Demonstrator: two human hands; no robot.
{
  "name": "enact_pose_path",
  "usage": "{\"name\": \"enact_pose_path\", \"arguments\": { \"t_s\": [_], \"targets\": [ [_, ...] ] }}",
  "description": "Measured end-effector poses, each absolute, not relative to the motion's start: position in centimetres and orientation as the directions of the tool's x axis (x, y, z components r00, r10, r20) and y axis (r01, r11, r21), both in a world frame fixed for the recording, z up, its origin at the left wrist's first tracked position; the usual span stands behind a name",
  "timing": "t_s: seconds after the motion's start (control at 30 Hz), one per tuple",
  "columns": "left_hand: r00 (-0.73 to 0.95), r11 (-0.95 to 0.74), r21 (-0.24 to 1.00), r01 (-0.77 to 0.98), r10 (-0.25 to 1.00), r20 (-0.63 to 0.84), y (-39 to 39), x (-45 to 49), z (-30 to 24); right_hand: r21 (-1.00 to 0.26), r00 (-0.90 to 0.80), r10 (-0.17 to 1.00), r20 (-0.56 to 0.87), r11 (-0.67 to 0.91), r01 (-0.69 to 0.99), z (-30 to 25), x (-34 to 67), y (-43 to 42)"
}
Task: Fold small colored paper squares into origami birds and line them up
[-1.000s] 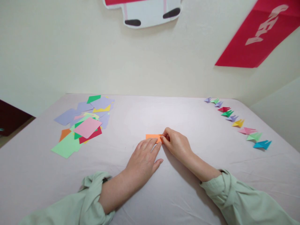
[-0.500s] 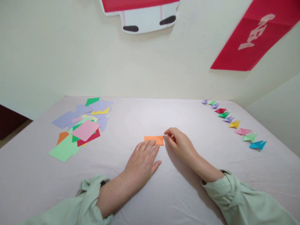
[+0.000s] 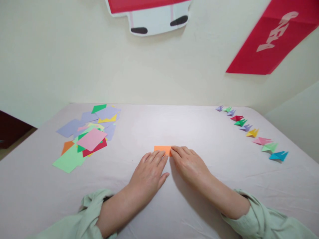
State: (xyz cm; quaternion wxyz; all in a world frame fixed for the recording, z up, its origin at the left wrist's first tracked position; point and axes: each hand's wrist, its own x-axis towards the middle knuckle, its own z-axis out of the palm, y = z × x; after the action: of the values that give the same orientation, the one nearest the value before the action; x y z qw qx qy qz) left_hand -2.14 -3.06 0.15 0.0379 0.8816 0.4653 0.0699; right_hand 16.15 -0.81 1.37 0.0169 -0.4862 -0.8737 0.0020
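Observation:
A small orange paper (image 3: 159, 150), folded into a narrow rectangle, lies flat on the table in front of me. My left hand (image 3: 151, 167) rests over its lower edge, fingers stretched out and thumb apart, with fingertips touching the paper. From the other side, my right hand (image 3: 188, 162) lays its fingertips on the paper's right end. Its fingers are extended side by side, and the thumb is hidden beneath the hand. Part of the paper's lower edge and its right end are covered by the fingers.
At the left lies a loose pile of coloured paper sheets, a pink sheet (image 3: 92, 139) on top. Several small folded paper figures form a slanting row at the right, a blue figure (image 3: 279, 156) nearest. A pale cloth (image 3: 139, 126) covers the table, which meets the wall behind.
My right hand has come in from beside the orange paper and put its fingertips down on the right end. My left hand has stayed nearly in place.

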Motion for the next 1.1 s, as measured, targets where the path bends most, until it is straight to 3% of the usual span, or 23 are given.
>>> {"name": "enact_pose_path", "arguments": {
  "t_s": [0.27,0.67,1.1],
  "targets": [
    [0.542,-0.551,0.098,0.829,0.834,0.105,-3.2,-3.1,0.5,-0.092,-0.566,0.822,-0.066,0.56,0.823,2.9,15.8,-1.5],
    [0.505,-0.516,0.071,0.854,0.854,0.126,-3.7,-4.1,1.1,-0.139,-0.561,0.826,-0.057,0.55,0.824,3.4,16.0,-1.6],
    [0.467,-0.481,0.11,0.87,0.875,0.129,-3.8,-4.5,1.4,-0.15,-0.448,0.89,-0.087,0.433,0.889,3.7,17.2,-2.0]
  ]
}}
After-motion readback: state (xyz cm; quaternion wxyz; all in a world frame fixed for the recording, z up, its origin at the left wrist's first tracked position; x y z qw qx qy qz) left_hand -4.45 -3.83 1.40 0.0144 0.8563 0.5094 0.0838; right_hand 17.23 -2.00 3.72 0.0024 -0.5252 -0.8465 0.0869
